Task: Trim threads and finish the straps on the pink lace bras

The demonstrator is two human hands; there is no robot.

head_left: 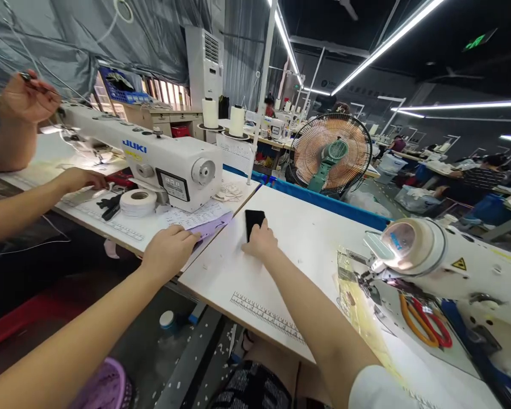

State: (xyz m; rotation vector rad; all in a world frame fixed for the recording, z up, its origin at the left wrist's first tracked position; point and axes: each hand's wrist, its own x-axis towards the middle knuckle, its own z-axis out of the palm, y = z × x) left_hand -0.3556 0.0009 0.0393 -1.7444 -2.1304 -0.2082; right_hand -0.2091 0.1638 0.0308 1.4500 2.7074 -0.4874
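Observation:
My right hand point(262, 243) grips a black smartphone point(254, 218) at the white tabletop point(225, 267), fingers closed along its near end. Over the gap between two tables, my left hand point(169, 249) has its fingers curled at the edge of a purple sheet point(216, 226); the thumb is hidden. Beside the purple sheet lies a handwritten white paper point(196, 216). A white sewing machine point(166, 159) stands just beyond, with a roll of white tape point(138, 202) at its base.
At left, a co-worker's hands point(83, 179) are at that machine. Another sewing machine point(430, 250) stands on the right, with orange-handled scissors point(417, 321) and yellow lace point(357, 307) nearby. A large fan point(332, 150) is behind the table. A purple basket point(111, 386) sits below.

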